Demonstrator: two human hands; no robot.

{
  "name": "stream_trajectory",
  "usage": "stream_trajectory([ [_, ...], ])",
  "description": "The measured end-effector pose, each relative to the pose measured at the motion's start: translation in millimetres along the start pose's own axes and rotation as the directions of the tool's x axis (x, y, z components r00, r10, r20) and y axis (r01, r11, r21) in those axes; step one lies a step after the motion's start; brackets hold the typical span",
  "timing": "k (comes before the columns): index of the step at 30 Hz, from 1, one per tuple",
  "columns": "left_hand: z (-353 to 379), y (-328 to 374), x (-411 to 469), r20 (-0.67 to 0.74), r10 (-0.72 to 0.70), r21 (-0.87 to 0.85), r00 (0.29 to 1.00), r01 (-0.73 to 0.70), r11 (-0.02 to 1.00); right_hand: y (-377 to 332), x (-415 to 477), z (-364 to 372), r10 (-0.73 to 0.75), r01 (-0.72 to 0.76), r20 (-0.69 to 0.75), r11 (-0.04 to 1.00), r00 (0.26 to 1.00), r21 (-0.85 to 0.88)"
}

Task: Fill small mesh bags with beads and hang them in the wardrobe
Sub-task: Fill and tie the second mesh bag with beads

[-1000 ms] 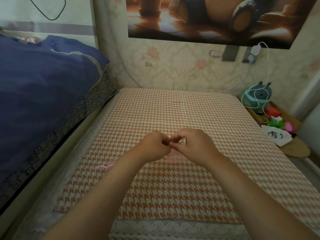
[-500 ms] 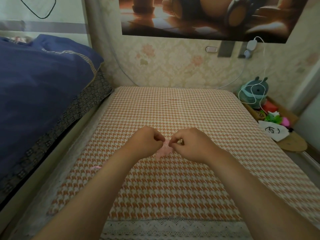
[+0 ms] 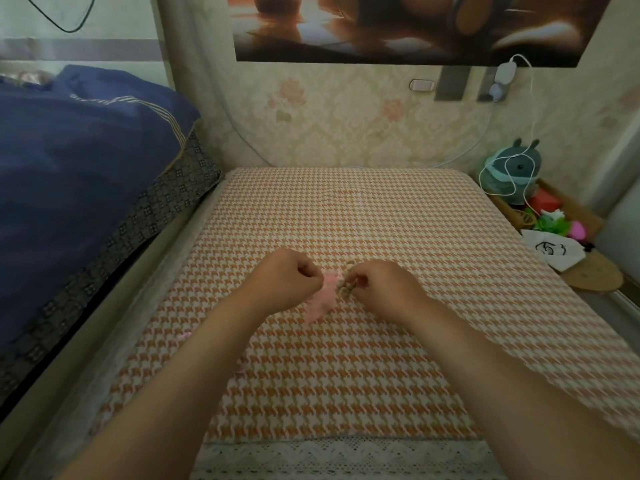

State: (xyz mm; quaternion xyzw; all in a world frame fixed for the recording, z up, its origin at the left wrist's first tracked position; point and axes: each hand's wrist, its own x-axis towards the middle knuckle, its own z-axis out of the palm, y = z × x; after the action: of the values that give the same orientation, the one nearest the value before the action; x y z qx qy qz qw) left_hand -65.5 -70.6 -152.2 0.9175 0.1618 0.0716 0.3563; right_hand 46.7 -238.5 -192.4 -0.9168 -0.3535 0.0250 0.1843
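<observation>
A small pink mesh bag point(image 3: 320, 299) lies on the orange houndstooth cloth point(image 3: 346, 358) between my two hands. My left hand point(image 3: 285, 275) has its fingers curled and pinches the bag's upper edge. My right hand point(image 3: 384, 284) is curled as well, its fingertips pinching pale beige beads point(image 3: 346, 287) right at the bag's mouth. A few more of these beads show just above the fingers. How many beads are inside the bag is hidden.
A thin pink string point(image 3: 183, 336) lies on the cloth to the left. A blue duvet point(image 3: 69, 168) covers the bed on the left. At the right edge stand a plush toy point(image 3: 512, 171), a white pouch point(image 3: 550, 249) and a round cork mat point(image 3: 592, 278).
My hands have drawn slightly apart, so the pink bag and the beads now show between them. The camera has tilted a little.
</observation>
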Motion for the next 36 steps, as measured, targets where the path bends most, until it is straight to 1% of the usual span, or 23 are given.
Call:
stream_trajectory([
  [3, -1, -4, 1, 0.004, -0.017, -0.02, 1.0, 0.017, 1.0, -4, 4, 7, -0.041, 0.041, -0.005, 0.998, 0.999, -0.047],
  [6, -1, -6, 1, 0.019, -0.012, -0.029, 1.0, 0.012, 0.999, -8, 5, 16, -0.043, 0.041, -0.023, 0.995, 0.999, -0.088],
  [10, -3, -8, 2, 0.02, 0.0, -0.02, 1.0, 0.0, 1.0, -12, 5, 21, -0.025, 0.023, -0.04, 0.997, 0.999, -0.068],
  [12, -4, -9, 3, 0.02, 0.001, -0.014, 1.0, -0.001, 1.0, -15, 5, 18, 0.009, -0.007, -0.084, 1.0, 0.996, 0.029],
  [14, -5, -10, 2, 0.03, 0.014, -0.012, 0.999, -0.014, 1.0, -20, 6, 7, 0.066, -0.027, -0.168, 0.974, 0.984, 0.224],
  [16, -5, -11, 2, 0.047, 0.033, -0.017, 0.998, -0.032, 0.999, -30, 5, -8, 0.084, 0.026, -0.248, 0.911, 0.965, 0.411],
  [17, -5, -11, 1, 0.055, 0.041, -0.018, 0.998, -0.04, 0.999, -36, 3, -14, 0.072, 0.065, -0.271, 0.883, 0.96, 0.464],
  [19, -5, -11, 2, 0.06, 0.051, -0.02, 0.997, -0.05, 0.999, -46, -3, -22, 0.016, 0.127, -0.271, 0.857, 0.963, 0.5],
  [22, -5, -12, 2, 0.067, 0.059, -0.041, 0.996, -0.056, 0.998, -53, -11, -20, -0.079, 0.171, -0.219, 0.881, 0.972, 0.441],
  [25, -4, -14, 0, 0.063, 0.07, -0.043, 0.996, -0.067, 0.997, -53, -13, -16, -0.121, 0.189, -0.219, 0.927, 0.968, 0.323],
  [29, -3, -20, 1, 0.053, 0.086, -0.086, 0.995, -0.082, 0.993, -50, -9, -14, -0.187, 0.226, -0.207, 0.957, 0.96, 0.182],
  [34, -5, -24, 5, 0.044, 0.089, -0.089, 0.995, -0.084, 0.992, -49, -7, -14, -0.241, 0.25, -0.134, 0.967, 0.961, 0.057],
  [36, -5, -25, 8, 0.044, 0.091, -0.141, 0.995, -0.084, 0.986, -48, -6, -15, -0.267, 0.269, -0.08, 0.963, 0.96, 0.015],
])
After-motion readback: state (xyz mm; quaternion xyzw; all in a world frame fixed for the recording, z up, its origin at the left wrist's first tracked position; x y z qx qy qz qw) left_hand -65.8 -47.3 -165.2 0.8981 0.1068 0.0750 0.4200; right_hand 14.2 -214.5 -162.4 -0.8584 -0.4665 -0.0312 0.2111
